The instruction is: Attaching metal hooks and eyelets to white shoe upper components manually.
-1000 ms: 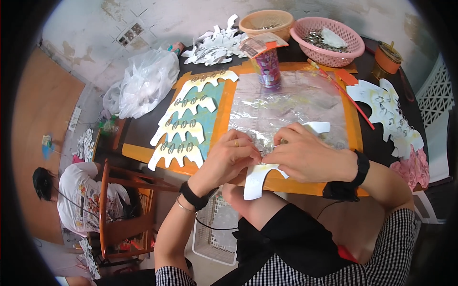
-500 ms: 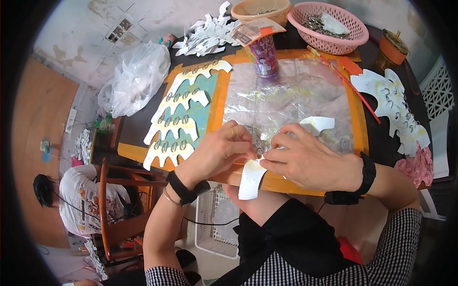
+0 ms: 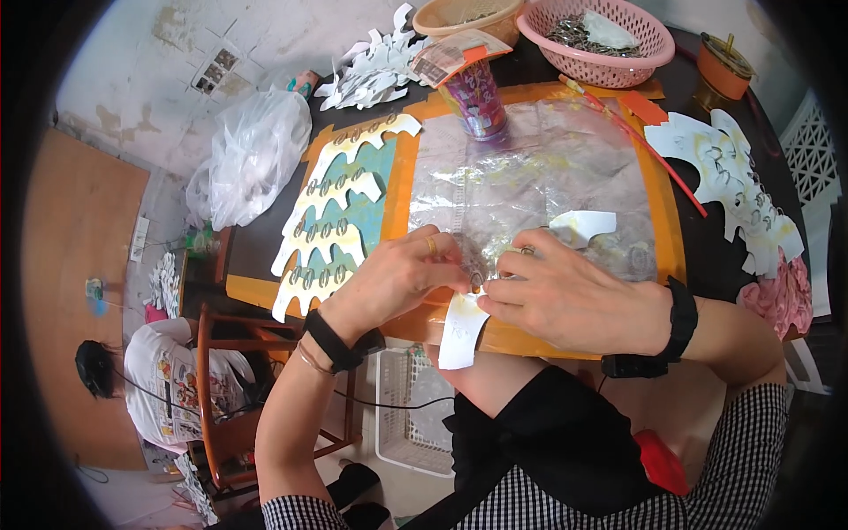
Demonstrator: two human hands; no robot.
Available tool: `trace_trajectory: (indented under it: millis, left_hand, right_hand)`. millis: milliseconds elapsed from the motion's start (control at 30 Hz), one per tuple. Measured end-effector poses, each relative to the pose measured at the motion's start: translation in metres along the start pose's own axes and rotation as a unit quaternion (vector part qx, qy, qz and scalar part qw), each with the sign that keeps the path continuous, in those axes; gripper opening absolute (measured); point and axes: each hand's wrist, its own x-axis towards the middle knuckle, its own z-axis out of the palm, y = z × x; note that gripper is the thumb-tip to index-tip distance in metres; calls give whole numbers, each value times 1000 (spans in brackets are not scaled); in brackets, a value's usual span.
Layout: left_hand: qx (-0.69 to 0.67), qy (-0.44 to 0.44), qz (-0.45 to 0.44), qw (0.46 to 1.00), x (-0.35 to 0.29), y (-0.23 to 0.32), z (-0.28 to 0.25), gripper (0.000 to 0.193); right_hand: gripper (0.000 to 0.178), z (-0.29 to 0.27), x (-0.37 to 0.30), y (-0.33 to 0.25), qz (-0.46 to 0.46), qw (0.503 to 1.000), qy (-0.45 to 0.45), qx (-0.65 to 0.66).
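Note:
My right hand (image 3: 565,296) pinches a white scallop-cut piece (image 3: 463,334) at the table's front edge, and part of the piece hangs over that edge. A small oval metal ring (image 3: 477,283) stands at its upper edge, between the fingertips of both hands. My left hand (image 3: 408,276) is closed, thumb and fingertips pressed together at this ring. Another white curved part (image 3: 585,227) shows beyond my right hand; whether it belongs to the same piece is hidden. Left of my hands, several scalloped pieces (image 3: 320,237) with yellowish smears carry rows of rings.
Orange tape (image 3: 402,194) borders the plastic-covered work surface (image 3: 530,168). On it stands a purple patterned cup (image 3: 477,106); a red stick (image 3: 632,141) lies to the right. Around are a pink basket (image 3: 654,62), a plastic bag (image 3: 252,159), and more white pieces (image 3: 720,177). Another person (image 3: 181,380) sits at left.
The whole view has shifted slightly. Both hands stay at the same spot on the white piece, with only small finger movement around the ring.

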Motion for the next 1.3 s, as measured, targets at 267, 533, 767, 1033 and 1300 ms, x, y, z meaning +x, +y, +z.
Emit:
trace_trajectory:
  millis: [267, 533, 767, 1033, 1300]
  left_hand:
    - [48, -35, 14, 998, -1, 7, -8, 35]
    - [179, 4, 53, 982, -22, 19, -6, 36]
    - [178, -5, 37, 983, -26, 48, -6, 41]
    - [204, -19, 50, 978, -38, 45, 9, 42]
    - [220, -10, 42, 974, -38, 42, 18, 40]
  right_hand:
    - [18, -1, -1, -2, -3, 1000, -6, -2]
    - [19, 0, 0, -2, -13, 999, -3, -37]
    - [20, -6, -2, -1, -10, 1000, -18, -20]
    - [19, -3, -4, 1, -3, 999, -17, 28]
    - [14, -5, 1, 2, -22, 999, -31, -6]
